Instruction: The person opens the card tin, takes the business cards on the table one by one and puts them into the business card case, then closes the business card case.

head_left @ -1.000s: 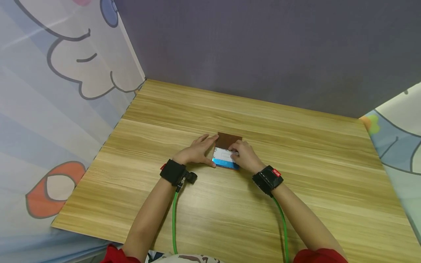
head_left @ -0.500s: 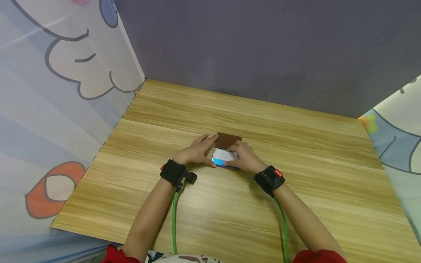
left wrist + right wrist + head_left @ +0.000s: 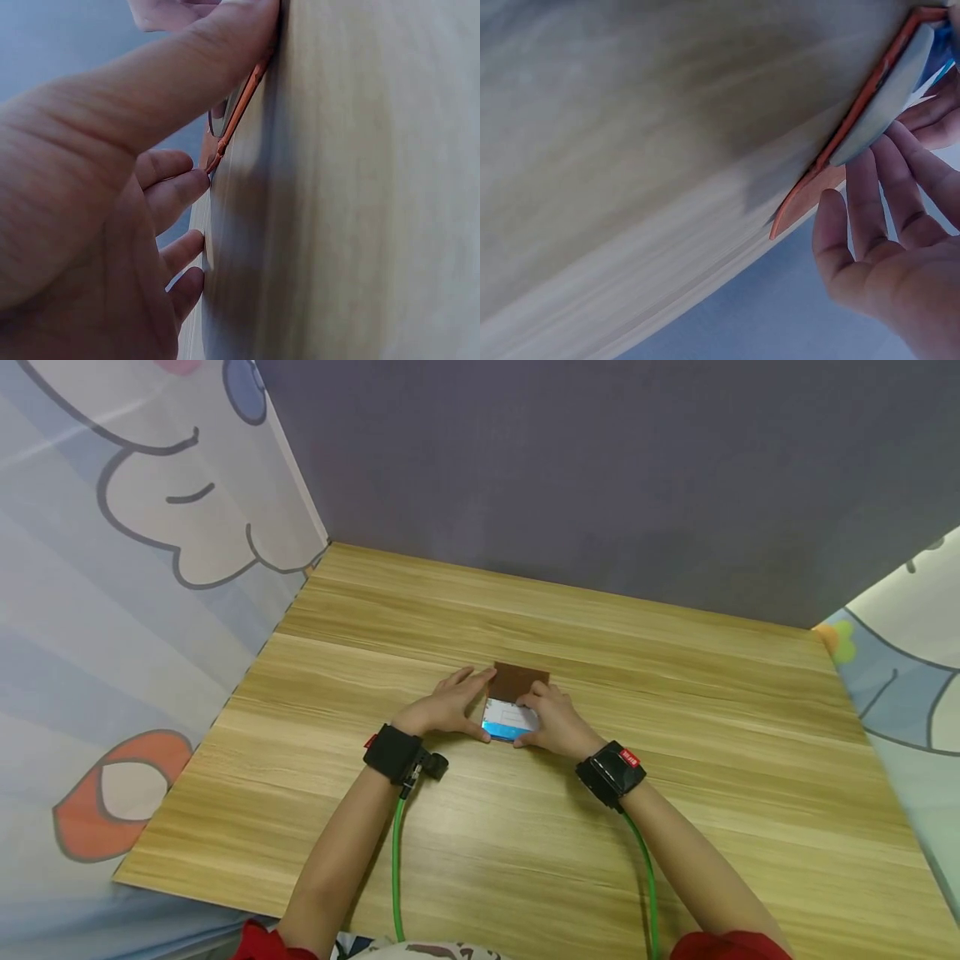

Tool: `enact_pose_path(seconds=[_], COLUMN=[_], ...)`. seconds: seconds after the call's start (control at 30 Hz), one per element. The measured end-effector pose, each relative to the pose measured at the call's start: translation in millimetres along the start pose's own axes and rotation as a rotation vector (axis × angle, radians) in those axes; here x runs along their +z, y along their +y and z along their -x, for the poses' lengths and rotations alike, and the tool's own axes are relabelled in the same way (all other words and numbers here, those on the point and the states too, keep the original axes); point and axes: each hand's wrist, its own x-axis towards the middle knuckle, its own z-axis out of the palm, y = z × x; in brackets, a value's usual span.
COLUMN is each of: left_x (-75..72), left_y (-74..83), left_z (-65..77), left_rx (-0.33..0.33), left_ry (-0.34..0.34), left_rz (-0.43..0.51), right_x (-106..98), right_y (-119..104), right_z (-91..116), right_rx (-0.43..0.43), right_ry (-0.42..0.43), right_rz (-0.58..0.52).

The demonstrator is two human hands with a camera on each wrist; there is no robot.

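A thin brown cover with an orange-brown edge lies flat on the table. On its near half is a flat, shiny white-and-blue packet. My left hand spreads beside the left edge, its thumb at the near corner and index fingertip at the cover's far part. My right hand spans the packet's right side, thumb at the near edge and index finger near the far edge. In the right wrist view, curved fingers meet the packet's pale side above the cover's edge. The palm hides the packet's right end.
The wood-grain table runs back to a dark grey panel. Printed curtains hang on both sides. Black wrist bands carry green cables that trail toward the body.
My right thumb has moved down and left, from the packet's right side to its near edge, widening the spread from the index finger. My left hand stays in place.
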Motion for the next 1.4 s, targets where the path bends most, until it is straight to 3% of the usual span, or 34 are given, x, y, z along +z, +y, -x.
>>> enact_pose_path(seconds=[0.37, 0.6, 0.7, 0.87, 1.1, 1.4], left_x=[-0.8, -1.1, -1.7, -2.5, -2.6, -1.5], left_y=[2.1, 2.8, 3.5, 5.2, 7.9, 9.7], left_z=[0.0, 0.6, 1.1, 0.9, 0.0, 0.3], left_rx=[-0.001, 0.010, 0.014, 0.010, 0.007, 0.034], left_ry=[0.010, 0.022, 0.028, 0.031, 0.043, 0.083], left_rz=[0.016, 0.020, 0.023, 0.031, 0.020, -0.015], right_x=[-4, -13, -15, -15, -14, -18], right_y=[9, 18, 21, 24, 28, 22], right_z=[0, -2, -4, -6, -8, -4], right_rx=[0.028, 0.194, 0.270, 0.286, 0.294, 0.221], right_ry=[-0.032, 0.053, 0.046, 0.007, 0.100, 0.286], right_rz=[-0.063, -0.214, -0.239, -0.287, -0.432, -0.492])
